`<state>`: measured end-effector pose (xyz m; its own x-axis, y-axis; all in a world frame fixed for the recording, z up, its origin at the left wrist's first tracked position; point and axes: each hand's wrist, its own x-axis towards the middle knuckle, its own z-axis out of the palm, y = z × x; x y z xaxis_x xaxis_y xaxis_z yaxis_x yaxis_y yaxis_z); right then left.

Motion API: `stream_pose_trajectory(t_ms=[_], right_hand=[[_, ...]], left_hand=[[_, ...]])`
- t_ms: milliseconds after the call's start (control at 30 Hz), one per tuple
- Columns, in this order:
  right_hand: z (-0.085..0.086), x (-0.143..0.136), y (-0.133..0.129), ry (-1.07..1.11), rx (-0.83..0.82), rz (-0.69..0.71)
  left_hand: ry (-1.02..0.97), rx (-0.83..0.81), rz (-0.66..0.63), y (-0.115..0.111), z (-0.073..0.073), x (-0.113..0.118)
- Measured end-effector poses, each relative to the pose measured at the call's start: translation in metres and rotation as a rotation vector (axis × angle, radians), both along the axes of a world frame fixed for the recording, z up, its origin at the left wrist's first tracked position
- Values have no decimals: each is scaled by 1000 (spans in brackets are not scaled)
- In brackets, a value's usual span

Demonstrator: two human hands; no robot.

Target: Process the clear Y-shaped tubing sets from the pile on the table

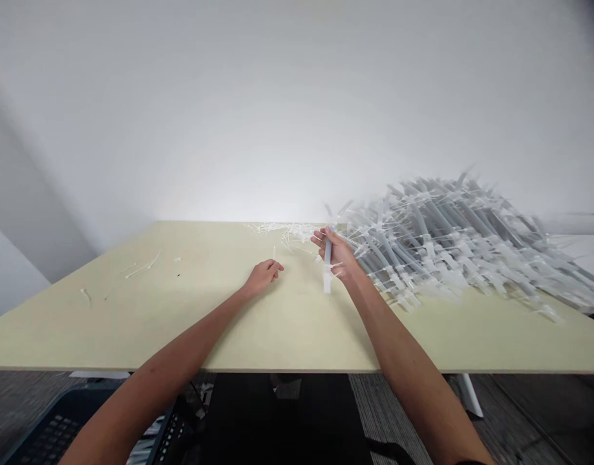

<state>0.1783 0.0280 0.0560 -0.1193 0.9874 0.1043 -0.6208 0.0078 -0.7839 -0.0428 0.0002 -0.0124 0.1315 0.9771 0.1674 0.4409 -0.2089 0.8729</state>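
Observation:
My left hand point(264, 276) is closed in a pinch over the middle of the table, with a thin white cable tie point(274, 252) standing up from its fingers. To its right, my right hand point(339, 256) holds a short grey tube point(328, 250) nearly upright, its fingers partly spread behind it. A translucent white fitting point(327, 279) forms the tube's lower end, and a thin strip sticks out sideways near the joint. Behind the hands lies a loose heap of white cable ties point(297, 231).
A large pile of grey tubes with white fittings point(437, 239) covers the table's right side. Several loose ties point(144, 267) and small scraps lie on the left of the pale yellow table point(180, 323). A dark blue basket point(39, 420) stands below the front edge. The wall rises behind.

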Motion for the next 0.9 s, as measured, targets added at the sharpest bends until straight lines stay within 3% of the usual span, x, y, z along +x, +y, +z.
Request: stream_pose_trajectory(t_ms=[533,900], right_hand=[[5,1,-6,21,-40,121],[5,1,-5,41,114,52]], left_hand=[[22,1,-1,-3,5,2],[26,-1,2,-5,5,2]])
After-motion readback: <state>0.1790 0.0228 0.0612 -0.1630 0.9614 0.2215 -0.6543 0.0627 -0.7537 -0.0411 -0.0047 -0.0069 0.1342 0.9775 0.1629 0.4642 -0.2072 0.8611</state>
